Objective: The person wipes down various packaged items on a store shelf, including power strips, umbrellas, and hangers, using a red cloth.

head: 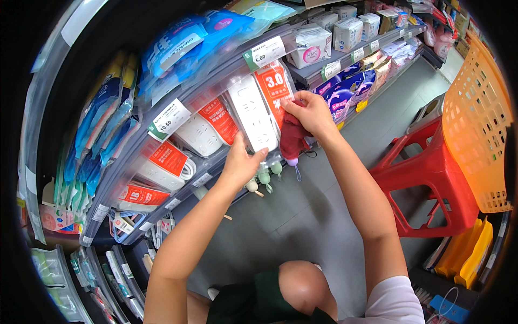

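Observation:
A white power strip [253, 113] in a clear bag with a red card [274, 87] stands tilted at the shelf's edge. My left hand [241, 164] touches the bag's lower end with thumb and fingers. At the card's right side, my right hand [309, 111] grips a dark red cloth [292, 135], its fingers at the bag's edge. Another bagged power strip [199, 134] lies on the shelf left of my left hand. Farther left are a strip with a coiled white cable [162, 168] and one with a red label [141, 196].
Blue bagged packs [178, 44] fill the shelf above. Boxed and bagged pads [309, 46] line the shelves at the right. A red plastic stool [429, 182] stands on the floor at right, with an orange perforated basket [477, 129] on it. Umbrellas [264, 178] hang below the shelf.

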A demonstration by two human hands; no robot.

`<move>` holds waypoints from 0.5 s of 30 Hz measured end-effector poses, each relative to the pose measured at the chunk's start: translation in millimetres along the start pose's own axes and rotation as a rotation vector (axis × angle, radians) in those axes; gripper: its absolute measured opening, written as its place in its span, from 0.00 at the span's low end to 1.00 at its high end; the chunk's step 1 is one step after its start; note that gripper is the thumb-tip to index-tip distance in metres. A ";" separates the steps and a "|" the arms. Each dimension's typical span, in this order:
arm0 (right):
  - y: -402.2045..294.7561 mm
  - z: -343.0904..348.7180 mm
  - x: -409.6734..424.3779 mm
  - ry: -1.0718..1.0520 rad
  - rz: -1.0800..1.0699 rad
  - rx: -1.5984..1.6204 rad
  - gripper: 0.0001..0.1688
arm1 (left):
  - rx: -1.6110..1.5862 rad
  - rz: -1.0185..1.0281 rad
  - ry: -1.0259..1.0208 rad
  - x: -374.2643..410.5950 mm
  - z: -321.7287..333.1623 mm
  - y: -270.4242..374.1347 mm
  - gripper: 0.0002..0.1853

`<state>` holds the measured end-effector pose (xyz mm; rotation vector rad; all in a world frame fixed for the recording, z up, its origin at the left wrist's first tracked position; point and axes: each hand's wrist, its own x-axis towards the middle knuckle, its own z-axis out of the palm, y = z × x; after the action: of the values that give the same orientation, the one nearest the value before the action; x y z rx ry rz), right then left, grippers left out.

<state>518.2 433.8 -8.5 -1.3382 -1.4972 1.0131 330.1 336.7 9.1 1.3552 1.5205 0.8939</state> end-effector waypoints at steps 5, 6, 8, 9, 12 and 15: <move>-9.0 20.2 15.8 0.046 -0.169 0.163 0.23 | 0.214 0.109 0.192 21.4 -15.3 -17.1 0.33; -9.6 19.5 18.0 0.053 -0.177 0.183 0.24 | 0.259 0.108 0.205 22.7 -14.4 -10.1 0.33; -4.6 21.8 23.0 0.102 -0.216 0.199 0.23 | 0.356 0.178 0.258 29.3 -12.4 -13.5 0.32; -7.5 23.6 22.6 0.117 -0.233 0.205 0.22 | 0.409 0.208 0.291 31.4 -13.5 -14.5 0.31; -10.4 31.0 23.7 0.159 -0.267 0.208 0.20 | 0.597 0.195 0.328 38.7 -20.0 -9.1 0.30; -4.7 37.0 33.3 0.184 -0.282 0.210 0.20 | 0.588 0.073 0.325 46.2 -18.6 6.9 0.30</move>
<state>479.7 465.5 -12.2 -1.0106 -1.3543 0.8182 314.6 384.1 15.1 1.7464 2.1064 0.7647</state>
